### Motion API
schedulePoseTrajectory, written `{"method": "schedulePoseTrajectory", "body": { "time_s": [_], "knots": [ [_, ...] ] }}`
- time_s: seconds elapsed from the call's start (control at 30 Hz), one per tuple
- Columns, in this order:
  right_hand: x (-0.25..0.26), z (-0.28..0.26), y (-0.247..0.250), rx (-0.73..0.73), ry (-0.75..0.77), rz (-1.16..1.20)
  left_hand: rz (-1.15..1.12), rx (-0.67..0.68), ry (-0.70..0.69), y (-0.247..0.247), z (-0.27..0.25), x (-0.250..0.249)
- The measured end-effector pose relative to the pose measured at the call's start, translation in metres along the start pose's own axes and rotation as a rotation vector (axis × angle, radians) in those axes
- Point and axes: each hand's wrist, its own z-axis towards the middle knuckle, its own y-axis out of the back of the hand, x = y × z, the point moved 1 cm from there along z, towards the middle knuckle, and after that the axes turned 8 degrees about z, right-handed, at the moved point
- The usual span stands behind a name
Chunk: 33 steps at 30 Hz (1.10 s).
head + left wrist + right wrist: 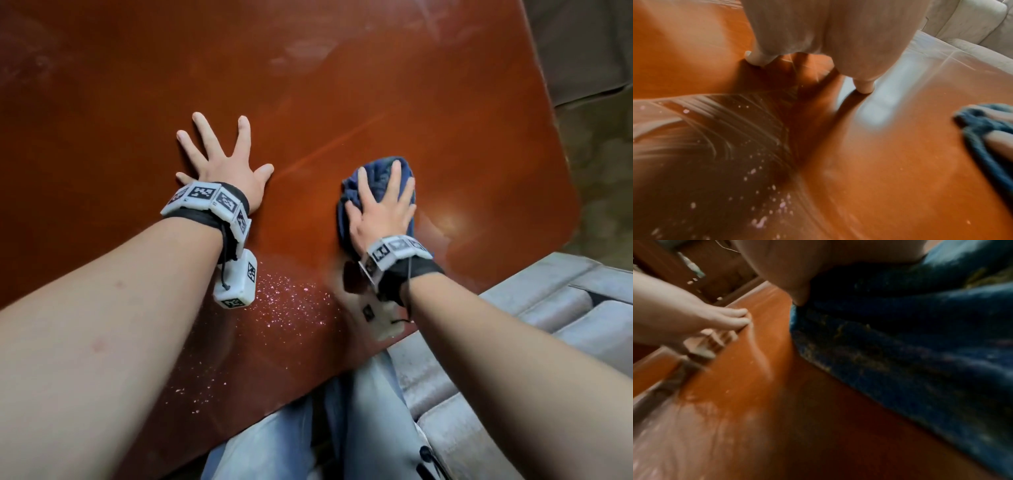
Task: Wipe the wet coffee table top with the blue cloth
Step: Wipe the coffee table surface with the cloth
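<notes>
Nearest of all, pale blue jeans (363, 428) showing below the near edge of the coffee table top (342, 85), grey sofa cushions (548, 325) just to the right of that edge. On the reddish-brown top itself, close to the near edge, a scatter of small bright water droplets (274, 305), seen again in the left wrist view beside curved wet streaks (715, 129).

Farther in from the droplets, right hand (376, 212) laid flat on the bunched blue cloth (380, 171), fingers straight and spread, pressing down rather than clenching; cloth bulging out past the fingertips and along the thumb side, lying toward the right edge of the top. Marker-tagged wristband (394, 250) behind the hand, blurred. In the right wrist view, dark blue folds (920, 353) flat against the wood under the palm.

Left of the cloth and well apart from it, left hand (226, 164) planted palm-down on bare wood, fingers splayed wide, grasping nothing. A second marker wristband (209, 198) around that wrist, a white block (239, 281) hanging below.

Beyond both hands, broad wood with faint dull smears (298, 58) toward the far edge.
</notes>
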Motion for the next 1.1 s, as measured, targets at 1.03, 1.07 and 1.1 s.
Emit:
{"method": "schedulePoseTrajectory", "body": {
  "time_s": [1.03, 1.07, 1.1],
  "knots": [
    [-0.041, -0.034, -0.012, -0.006, 0.018, 0.029, 0.14, -0.054, -0.24, -0.038, -0.033, -0.014],
    [-0.05, -0.043, -0.016, -0.034, -0.091, 0.045, 0.185, -0.04, -0.303, -0.051, -0.046, -0.026],
    [-0.035, -0.036, -0.014, -0.04, -0.09, 0.017, 0.169, -0.043, -0.307, -0.051, -0.046, -0.024]
  ]
}}
